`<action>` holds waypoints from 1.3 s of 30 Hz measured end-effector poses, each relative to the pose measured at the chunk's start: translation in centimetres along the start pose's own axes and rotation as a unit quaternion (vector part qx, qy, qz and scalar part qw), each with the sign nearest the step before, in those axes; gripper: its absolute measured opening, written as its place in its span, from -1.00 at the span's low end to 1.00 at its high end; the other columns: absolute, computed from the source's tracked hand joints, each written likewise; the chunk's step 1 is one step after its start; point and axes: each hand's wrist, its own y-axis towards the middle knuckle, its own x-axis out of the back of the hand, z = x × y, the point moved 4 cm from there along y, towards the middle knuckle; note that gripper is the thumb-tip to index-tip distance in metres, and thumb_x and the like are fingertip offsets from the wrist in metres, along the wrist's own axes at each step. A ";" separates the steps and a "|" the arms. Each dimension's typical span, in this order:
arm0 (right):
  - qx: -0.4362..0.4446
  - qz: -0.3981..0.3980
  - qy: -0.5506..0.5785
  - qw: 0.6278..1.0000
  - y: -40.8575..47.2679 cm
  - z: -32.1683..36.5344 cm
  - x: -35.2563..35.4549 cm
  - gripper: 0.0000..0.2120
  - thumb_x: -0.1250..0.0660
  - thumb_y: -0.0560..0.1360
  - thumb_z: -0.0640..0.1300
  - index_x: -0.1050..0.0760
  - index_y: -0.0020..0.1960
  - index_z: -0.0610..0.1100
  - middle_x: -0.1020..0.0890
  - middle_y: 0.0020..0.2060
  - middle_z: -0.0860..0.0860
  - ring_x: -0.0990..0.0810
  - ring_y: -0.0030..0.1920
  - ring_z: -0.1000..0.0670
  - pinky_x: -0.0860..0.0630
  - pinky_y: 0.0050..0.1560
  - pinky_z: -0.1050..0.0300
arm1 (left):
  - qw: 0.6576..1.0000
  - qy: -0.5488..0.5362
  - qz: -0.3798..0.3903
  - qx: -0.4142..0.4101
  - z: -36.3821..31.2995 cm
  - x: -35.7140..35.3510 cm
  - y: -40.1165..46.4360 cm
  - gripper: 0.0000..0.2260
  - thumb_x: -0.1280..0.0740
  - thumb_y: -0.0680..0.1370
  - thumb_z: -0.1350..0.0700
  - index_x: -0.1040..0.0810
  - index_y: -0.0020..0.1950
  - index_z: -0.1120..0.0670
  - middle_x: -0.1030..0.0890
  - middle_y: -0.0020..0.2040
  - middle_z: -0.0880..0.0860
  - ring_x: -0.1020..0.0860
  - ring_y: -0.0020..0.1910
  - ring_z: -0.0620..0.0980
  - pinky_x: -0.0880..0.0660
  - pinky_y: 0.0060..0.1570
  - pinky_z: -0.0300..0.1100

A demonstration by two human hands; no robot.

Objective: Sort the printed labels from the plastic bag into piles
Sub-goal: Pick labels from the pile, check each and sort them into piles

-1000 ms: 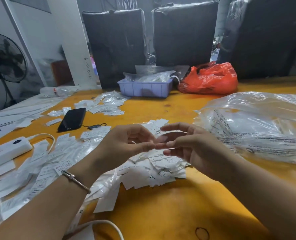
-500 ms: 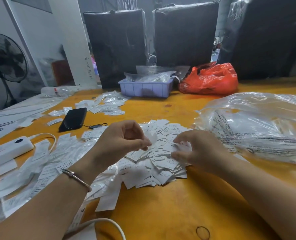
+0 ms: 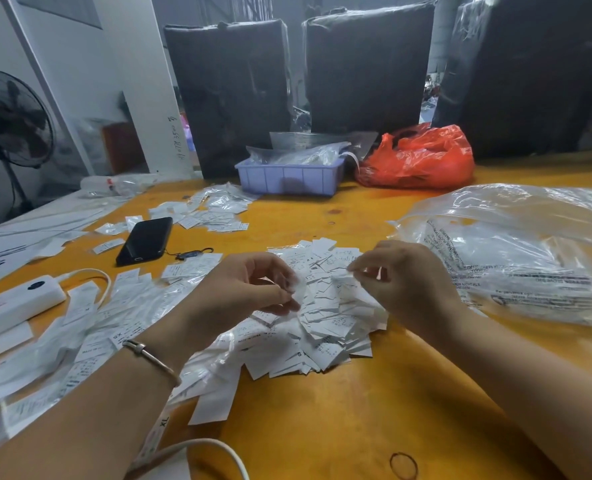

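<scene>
Far left of the yellow counter: a white power bank with its cable, and a spread of long white labels. Beyond these, a black phone lies flat. The left hand, bracelet at the wrist, hovers over the central heap of small printed labels; its fingers are curled and pinch a small white label. The right hand is just beside it over the same heap, thumb and forefinger pinching another label. The clear plastic bag lies on the counter at right. At the rear: a lilac tray and a red bag.
</scene>
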 end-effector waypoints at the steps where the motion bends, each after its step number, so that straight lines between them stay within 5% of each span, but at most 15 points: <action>1: -0.032 -0.012 0.065 0.997 0.0 -0.2 0.3 -0.90 -0.40 0.47 -0.20 -0.68 -0.11 -0.05 -0.61 -0.40 0.08 -0.50 -0.42 0.09 -0.39 -0.32 0.22 | 1.000 -0.012 -0.001 0.002 0.0 0.0 0.0 -0.85 -0.34 0.49 0.45 -0.59 0.00 0.27 -0.63 -0.14 0.29 -0.71 -0.16 0.13 -0.62 -0.19 -0.19; 5: -0.129 0.047 0.331 0.933 -0.3 0.1 0.3 -0.81 -0.27 0.47 -0.37 -0.62 -0.20 -0.19 -0.68 -0.40 -0.07 -0.68 -0.35 -0.01 -0.52 -0.36 0.19 | 1.000 -0.020 -0.003 -0.009 -0.2 0.2 0.0 -0.72 -0.45 0.44 0.40 -0.55 0.10 0.20 -0.70 -0.12 0.21 -0.70 -0.14 0.14 -0.64 -0.15 -0.16; 8: -0.133 0.059 0.416 0.898 -0.4 1.0 0.3 -0.89 -0.36 0.46 -0.24 -0.63 -0.18 -0.24 -0.69 -0.32 -0.13 -0.71 -0.26 -0.08 -0.54 -0.31 0.16 | 0.999 -0.002 0.003 -0.035 -0.6 0.1 -0.1 -0.70 -0.50 0.41 0.31 -0.58 0.11 0.13 -0.72 -0.09 0.12 -0.70 -0.13 0.10 -0.61 -0.15 -0.18; 12: -0.089 -0.003 0.405 0.910 -0.5 1.7 1.4 -0.90 -0.51 0.34 -0.32 -0.63 -0.17 -0.22 -0.69 -0.35 -0.11 -0.68 -0.35 -0.03 -0.53 -0.37 0.21 | 0.997 0.003 -0.008 -0.074 -1.3 0.0 -0.4 -0.71 -0.51 0.33 0.11 -0.64 0.02 0.10 -0.73 -0.10 0.07 -0.69 -0.14 0.02 -0.60 -0.13 -0.24; 17: -0.035 -0.032 0.429 0.902 -0.4 2.1 2.9 -0.53 -0.49 0.34 -0.39 -0.52 0.20 -0.14 -0.72 -0.22 -0.09 -0.71 -0.26 -0.05 -0.57 -0.28 0.27 | 0.996 -0.002 -0.021 -0.085 -1.4 0.1 -0.6 -0.71 -0.52 0.27 0.03 -0.66 -0.04 0.03 -0.72 -0.13 0.03 -0.68 -0.10 -0.02 -0.63 -0.05 -0.21; 29: -0.042 -0.056 0.468 0.881 -0.5 2.4 3.9 -0.73 -0.49 0.32 -0.39 -0.54 -0.02 -0.26 -0.72 -0.22 -0.09 -0.70 -0.27 -0.04 -0.57 -0.25 0.26 | 0.993 -0.005 -0.026 -0.119 -1.6 0.2 -0.6 -0.73 -0.50 0.31 0.01 -0.66 -0.06 0.09 -0.72 -0.16 0.08 -0.67 -0.18 0.05 -0.60 -0.14 -0.25; 39: -0.048 -0.026 0.474 0.879 -0.6 2.7 3.7 -0.51 -0.52 0.21 -0.19 -0.52 0.13 -0.15 -0.72 -0.12 -0.09 -0.70 -0.07 -0.08 -0.64 -0.06 0.09 | 0.992 0.018 -0.022 -0.121 -1.6 0.0 -0.5 -0.81 -0.42 0.42 0.09 -0.60 -0.05 0.16 -0.72 -0.17 0.07 -0.68 -0.23 0.01 -0.57 -0.25 -0.26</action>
